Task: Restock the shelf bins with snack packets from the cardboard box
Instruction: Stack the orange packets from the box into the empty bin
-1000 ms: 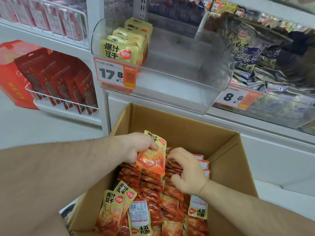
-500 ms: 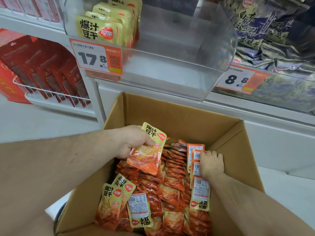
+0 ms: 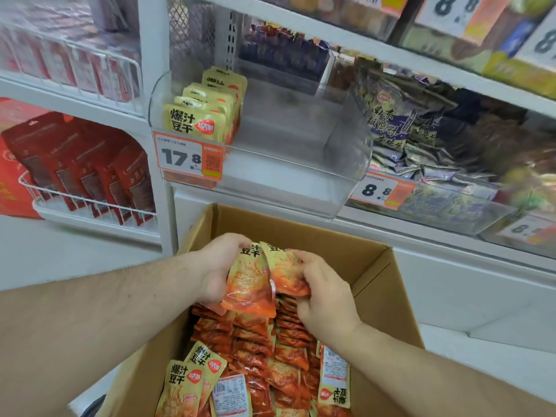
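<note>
Both hands hold snack packets above the open box, under the half-empty bin.

The left hand (image 3: 221,267) grips one orange-and-yellow foil snack packet (image 3: 251,284), and the right hand (image 3: 323,291) pinches a second (image 3: 287,273) beside it, long axes upright. The clear plastic shelf bin (image 3: 270,164) lies directly up and ahead, equally near both hands, above the brown cardboard box (image 3: 376,284) in a shop aisle.

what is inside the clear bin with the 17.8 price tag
A single row of yellow snack packets stands upright along the left side of the clear bin; the rest of its floor shows bare. The price tag covers the front packet's lower part, and the packets behind are mostly hidden.
</note>
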A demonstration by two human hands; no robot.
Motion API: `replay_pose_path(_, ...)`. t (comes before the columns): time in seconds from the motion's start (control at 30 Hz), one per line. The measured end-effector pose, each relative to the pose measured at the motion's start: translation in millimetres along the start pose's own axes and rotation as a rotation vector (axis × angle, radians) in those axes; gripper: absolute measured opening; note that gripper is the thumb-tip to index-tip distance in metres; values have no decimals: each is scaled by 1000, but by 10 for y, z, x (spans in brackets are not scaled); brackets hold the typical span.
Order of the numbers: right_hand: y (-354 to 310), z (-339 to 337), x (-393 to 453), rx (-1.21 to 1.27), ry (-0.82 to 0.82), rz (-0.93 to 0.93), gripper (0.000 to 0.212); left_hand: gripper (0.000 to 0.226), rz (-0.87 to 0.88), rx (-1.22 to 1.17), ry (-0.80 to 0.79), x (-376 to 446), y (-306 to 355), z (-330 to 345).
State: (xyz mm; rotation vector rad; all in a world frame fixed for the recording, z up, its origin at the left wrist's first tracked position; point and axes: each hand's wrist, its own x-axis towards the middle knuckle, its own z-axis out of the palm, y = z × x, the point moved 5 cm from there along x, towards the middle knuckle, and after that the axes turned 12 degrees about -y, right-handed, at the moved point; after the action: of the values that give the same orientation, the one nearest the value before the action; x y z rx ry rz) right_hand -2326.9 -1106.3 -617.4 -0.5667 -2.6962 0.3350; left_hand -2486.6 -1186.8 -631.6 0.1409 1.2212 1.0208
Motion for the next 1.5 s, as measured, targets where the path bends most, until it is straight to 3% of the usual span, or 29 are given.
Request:
replay_pose_path(0.1, -387, 19, 51, -9, 10, -112, 33, 65, 41, -78, -118, -93, 19, 134)
replay_pose_path(0.23, -656, -11, 111, 46, -81, -130, 42, 28, 126, 9, -131, -241, 31, 171)
replay_pose_path(0.33, -754, -150, 137, 93, -114, -122, 53, 22, 284, 45, -79, -294, 122, 70)
replay_pose_path(0.47, -659, -487, 384, 294, -35, 107, 48, 31, 468, 126, -64, -478, 346, 16)
replay_pose_path(0.57, -611, -604, 658, 705, -179, 327, 49, 32, 553, 179, -98, -605, 482, 36)
replay_pose_path(0.63, -614, -649, 790, 867, -228, 356, 56, 37, 609, 180, -109, -669, 566, 30)
replay_pose_path(0.77, -621, -685, 967, 913, -273, 410, 67, 41, 683, 187, -145, -766, 705, 32)
replay_pose_path(0.93, -776, -822, 1142, 963, -383, 336, 39, 41, 779, 294, -183, -878, 862, 48)
replay_pose_path(1.07, -864, -888, 1244, 1032, -368, 309, 29, 38, 842, 378, -177, -973, 988, 6)
replay_pose_path(1.17, -867, -959, 1348, 1002, -255, 295, 29, 31, 935, 438, -73, -1094, 1151, -98)
replay_pose_path(1.3, -747, -1134, 1504, 1020, -40, 318, 28, 5, 1090, 441, 270, -1279, 1361, -416)
replay_pose_path(1.5, -694, -1174, 1623, 1046, 40, 345, 25, 5, 1080, 546, 620, -1352, 1442, -720)
